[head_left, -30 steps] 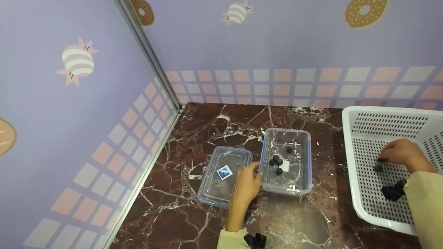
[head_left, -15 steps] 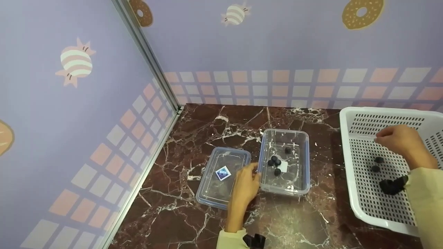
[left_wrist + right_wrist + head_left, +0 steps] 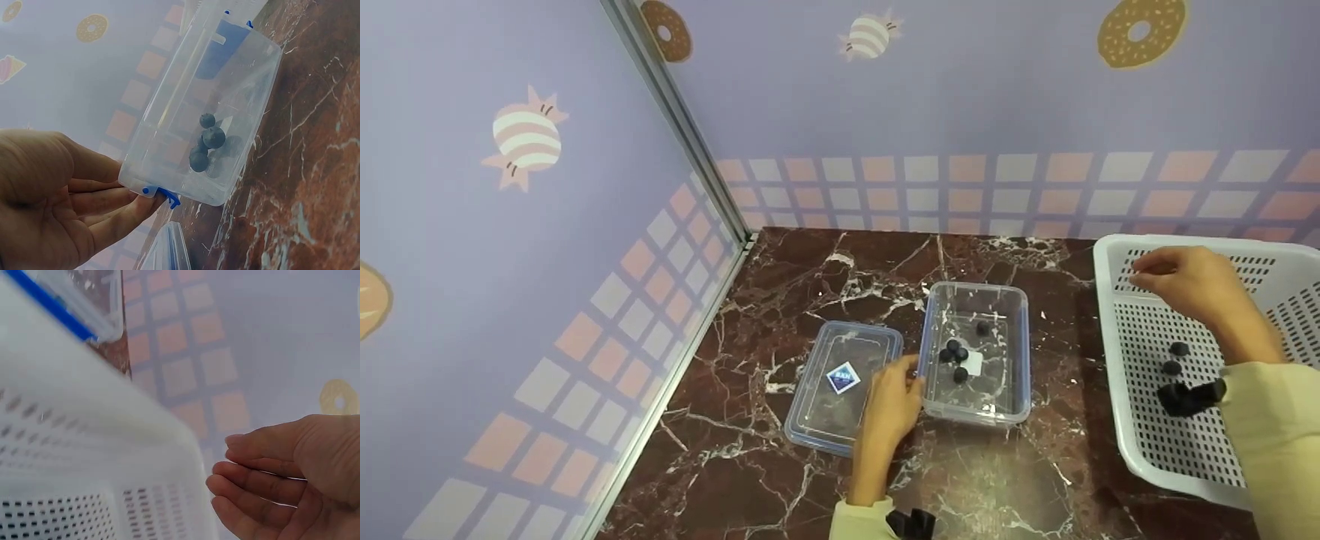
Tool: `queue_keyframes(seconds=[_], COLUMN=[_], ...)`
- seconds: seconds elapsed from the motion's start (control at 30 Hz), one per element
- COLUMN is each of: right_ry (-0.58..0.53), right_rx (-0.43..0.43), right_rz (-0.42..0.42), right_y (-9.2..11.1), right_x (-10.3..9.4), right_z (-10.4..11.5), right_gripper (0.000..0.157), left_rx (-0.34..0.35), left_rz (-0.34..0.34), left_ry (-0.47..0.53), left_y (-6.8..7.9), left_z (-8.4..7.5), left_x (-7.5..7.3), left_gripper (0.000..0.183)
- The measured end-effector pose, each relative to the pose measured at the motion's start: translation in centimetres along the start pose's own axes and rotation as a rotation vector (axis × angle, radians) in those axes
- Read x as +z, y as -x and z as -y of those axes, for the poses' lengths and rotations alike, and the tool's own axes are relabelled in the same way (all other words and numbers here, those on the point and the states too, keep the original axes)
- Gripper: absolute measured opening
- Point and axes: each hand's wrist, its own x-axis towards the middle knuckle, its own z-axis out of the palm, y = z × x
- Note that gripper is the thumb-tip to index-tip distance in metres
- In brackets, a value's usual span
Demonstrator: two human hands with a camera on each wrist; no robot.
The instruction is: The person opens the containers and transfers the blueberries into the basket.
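Observation:
My left hand (image 3: 892,394) is at the left side of a clear plastic food container (image 3: 981,409), its thumb and fingers holding the edge by a blue latch (image 3: 169,196). Several blueberries (image 3: 214,137) lie inside the container, one of them apart near the far end. My right hand (image 3: 1192,281) is raised over the far left part of a white plastic basket (image 3: 1117,390), thumb and forefinger close together. In the right wrist view its fingers (image 3: 236,475) curl beside the basket's rim; whether anything is between the tips is hidden. Two blueberries (image 3: 1180,349) remain visible on the basket floor.
A clear lid (image 3: 817,420) with blue edging and a diamond-shaped sticker lies left of the container, partly under the left forearm. A strip of marbled tabletop (image 3: 1069,360) separates container and basket. Patterned lilac walls (image 3: 997,97) stand behind and on the left.
My right hand has risen from the basket floor and shifted up and left toward the rim, uncovering a second blueberry. The left hand stays at the container, and the berries inside it look unchanged.

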Motion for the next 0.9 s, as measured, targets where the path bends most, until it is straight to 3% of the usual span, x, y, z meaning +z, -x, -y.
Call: queue_keyframes(seconds=[0.3, 0.67, 0.9], right_ry=[0.005, -0.048, -0.038], right_rx=[-0.129, -0.146, -0.204], right_rz=[-0.037, 0.071, 0.065], right_y=[-0.5, -1.0, -1.3], right_x=[1.8, 4.3, 6.1], right_z=[3.8, 7.3, 8.8], right_gripper=[0.031, 0.031, 0.026], left_rx=[0.003, 0.011, 0.014], left_rz=[0.005, 0.002, 0.003], left_ry=[-0.002, 0.002, 0.013], left_y=[0.0, 0.0, 0.0], left_z=[0.0, 0.2, 0.2], left_x=[-0.2, -0.1, -0.1], left_gripper=[0.032, 0.033, 0.032])
